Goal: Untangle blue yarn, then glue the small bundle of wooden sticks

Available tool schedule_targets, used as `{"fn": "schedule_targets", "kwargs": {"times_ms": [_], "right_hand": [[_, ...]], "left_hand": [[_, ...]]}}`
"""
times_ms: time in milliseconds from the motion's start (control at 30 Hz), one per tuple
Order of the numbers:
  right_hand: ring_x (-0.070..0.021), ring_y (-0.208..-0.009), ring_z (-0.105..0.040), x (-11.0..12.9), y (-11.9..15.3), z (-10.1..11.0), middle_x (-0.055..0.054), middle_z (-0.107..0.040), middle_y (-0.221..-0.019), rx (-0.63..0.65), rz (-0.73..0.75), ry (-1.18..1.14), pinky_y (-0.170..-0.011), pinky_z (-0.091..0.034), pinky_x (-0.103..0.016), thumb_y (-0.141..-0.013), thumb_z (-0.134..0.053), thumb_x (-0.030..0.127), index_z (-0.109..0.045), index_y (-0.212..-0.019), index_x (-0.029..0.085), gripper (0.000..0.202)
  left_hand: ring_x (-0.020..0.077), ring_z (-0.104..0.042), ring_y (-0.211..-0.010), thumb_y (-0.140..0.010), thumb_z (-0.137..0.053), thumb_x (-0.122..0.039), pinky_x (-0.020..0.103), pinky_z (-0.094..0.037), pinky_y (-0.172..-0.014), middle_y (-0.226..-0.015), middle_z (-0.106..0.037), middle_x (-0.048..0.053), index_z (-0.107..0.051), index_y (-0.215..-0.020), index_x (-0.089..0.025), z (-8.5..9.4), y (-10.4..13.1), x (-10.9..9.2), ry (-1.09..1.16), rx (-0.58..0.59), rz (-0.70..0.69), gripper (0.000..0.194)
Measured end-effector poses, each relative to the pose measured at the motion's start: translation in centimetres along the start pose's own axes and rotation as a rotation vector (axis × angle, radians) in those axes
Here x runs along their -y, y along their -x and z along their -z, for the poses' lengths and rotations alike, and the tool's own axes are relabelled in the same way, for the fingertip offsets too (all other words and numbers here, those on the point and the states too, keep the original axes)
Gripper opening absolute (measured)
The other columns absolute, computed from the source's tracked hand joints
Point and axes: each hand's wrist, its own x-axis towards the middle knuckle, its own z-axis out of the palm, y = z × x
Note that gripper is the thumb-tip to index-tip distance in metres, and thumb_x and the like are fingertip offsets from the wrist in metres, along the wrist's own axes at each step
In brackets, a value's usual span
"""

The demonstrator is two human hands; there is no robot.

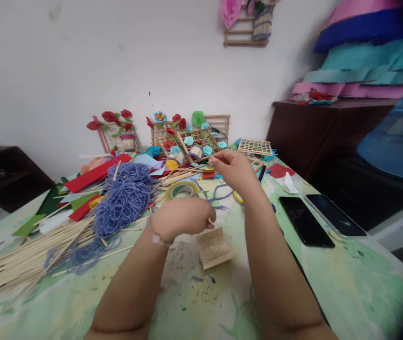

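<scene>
A: What's on the table [346, 283]?

B: Green-stained top, craft stuff all over. Biggest: bundle of sticks [27, 257] lying flat at the L edge, w/ a heap of blue yarn [125, 198] on top of their far ends. Red and green felt [88, 177] behind that.

A: And at the back?

B: Stick frames w/ paper flowers [190, 137] leaning on the wall, a bare grid [255, 147] lying flat just to their R. Two phones [323, 218] side by side on the R, screens dark. Tape roll [181, 190] flat near the middle, just beyond the L hand.

A: Hands?

B: L hand [182, 218] is curled into a loose fist, knuckles up, fingertips pinched; can't tell what's in it, maybe a thin stick end poking out on the R side. Right below it a small mat [213, 247] of sticks lies on the table, not touched. R hand [235, 169] is raised further back, thumb & fingers nipped on one thin stick [201, 159] that runs off to the L over the clutter.

A: Hands touching?

B: No, apart. R is beyond and a bit higher than L. Loose yarn strand [218, 194] on the table betw. them.
</scene>
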Motion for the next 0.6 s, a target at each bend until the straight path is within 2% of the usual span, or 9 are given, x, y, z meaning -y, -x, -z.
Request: {"fn": "schedule_targets", "kwargs": {"times_ms": [100, 167, 267, 367, 433, 533, 600], "right_hand": [[-0.0123, -0.054, -0.050, 1.5, 1.9, 3.6, -0.004, -0.066, -0.070, 0.051, -0.032, 0.202, -0.051, -0.034, -0.025, -0.082, -0.049, 0.038, -0.069, -0.080, 0.018, 0.028], [-0.0136, -0.055, -0.051, 2.2, 3.2, 6.2, -0.005, -0.065, -0.067, 0.071, -0.023, 0.333, -0.051, -0.034, -0.027, -0.082, -0.050, 0.041, -0.069, -0.079, 0.019, 0.029], [-0.0156, -0.060, -0.055, 1.9, 5.5, 10.1, -0.007, -0.068, -0.077, 0.158, -0.003, 0.520, -0.054, -0.037, -0.028, -0.081, -0.053, 0.044, -0.070, -0.085, 0.023, 0.027], [-0.0165, -0.056, -0.056, -0.9, 8.2, 13.2, -0.007, -0.068, -0.076, 0.164, -0.079, 0.675, -0.052, -0.039, -0.029, -0.080, -0.054, 0.048, -0.069, -0.090, 0.024, 0.030], [-0.0172, -0.057, -0.058, -4.0, 10.0, 14.2, -0.008, -0.069, -0.079, 0.246, -0.166, 0.726, -0.051, -0.040, -0.028, -0.081, -0.050, 0.053, -0.068, -0.093, 0.021, 0.038], [-0.0250, -0.076, -0.063, -8.8, 11.8, 13.7, -0.014, -0.068, -0.093, 0.365, -0.338, 0.849, -0.062, -0.046, -0.032, -0.076, -0.059, 0.049, -0.067, -0.096, 0.016, 0.039], [-0.0306, -0.091, -0.061, -11.2, 12.4, 12.4, -0.017, -0.064, -0.104, 0.390, -0.341, 0.888, -0.073, -0.046, -0.035, -0.073, -0.062, 0.049, -0.066, -0.103, 0.013, 0.047]], "left_hand": [[0.0239, -0.062, -0.067, -0.076, -0.058, -0.019, 0.033, -0.045, -0.059, -0.079, -0.069, 0.010, -0.070, -0.079, -0.020, -0.9, -0.9, -0.5, -0.151, 0.106, 0.019, 0.012], [0.0277, -0.063, -0.072, -0.077, -0.057, -0.018, 0.037, -0.045, -0.061, -0.084, -0.070, 0.014, -0.070, -0.085, -0.017, -0.9, -0.9, -0.9, -0.188, 0.130, 0.033, 0.016], [0.0268, -0.064, -0.079, -0.076, -0.057, -0.013, 0.034, -0.045, -0.064, -0.090, -0.071, 0.011, -0.070, -0.093, -0.020, -0.2, 0.0, -1.7, -0.153, 0.170, 0.001, 0.022], [0.0192, -0.063, -0.076, -0.075, -0.058, -0.008, 0.027, -0.044, -0.063, -0.087, -0.071, 0.004, -0.070, -0.087, -0.022, 0.5, 1.4, -2.8, -0.093, 0.220, -0.076, 0.022], [0.0173, -0.063, -0.073, -0.077, -0.058, -0.010, 0.026, -0.043, -0.065, -0.082, -0.071, 0.003, -0.070, -0.080, -0.021, 0.2, 2.0, -3.8, -0.098, 0.217, -0.153, 0.016], [0.0240, -0.063, -0.079, -0.081, -0.060, -0.024, 0.033, -0.044, -0.071, -0.085, -0.069, 0.009, -0.069, -0.079, -0.015, -2.5, 2.1, -5.3, -0.248, 0.196, -0.184, 0.013], [0.0295, -0.060, -0.091, -0.079, -0.062, -0.028, 0.036, -0.045, -0.075, -0.095, -0.066, 0.016, -0.068, -0.091, -0.010, -5.4, 2.0, -5.7, -0.343, 0.212, -0.090, 0.023]]}}
